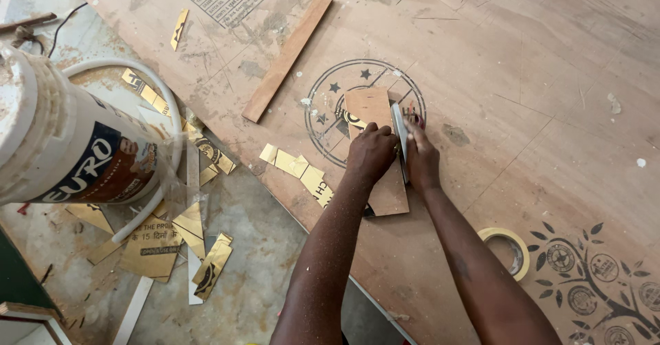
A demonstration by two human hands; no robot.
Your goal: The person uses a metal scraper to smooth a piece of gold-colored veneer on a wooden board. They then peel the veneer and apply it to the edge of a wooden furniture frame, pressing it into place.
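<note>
Two forearms reach up from the near edge onto a large plywood sheet (550, 111) lying on a dusty concrete floor (254, 283). A roll of masking tape (507, 251) lies near, right of the right arm. The left hand (371, 154) is curled, pressing down on a small brown laminate piece (375, 146) that lies flat in the middle of the sheet. The right hand (421, 158) is closed around a slim grey tool (399, 139), possibly a blade, held against the piece's right edge. Gold offcuts (299, 170) lie just left of the hands, more scattered on the floor beside a white plastic bucket (62, 146) at far left. Farther off, a wooden strip (287, 58) lies aslant on the plywood.
</note>
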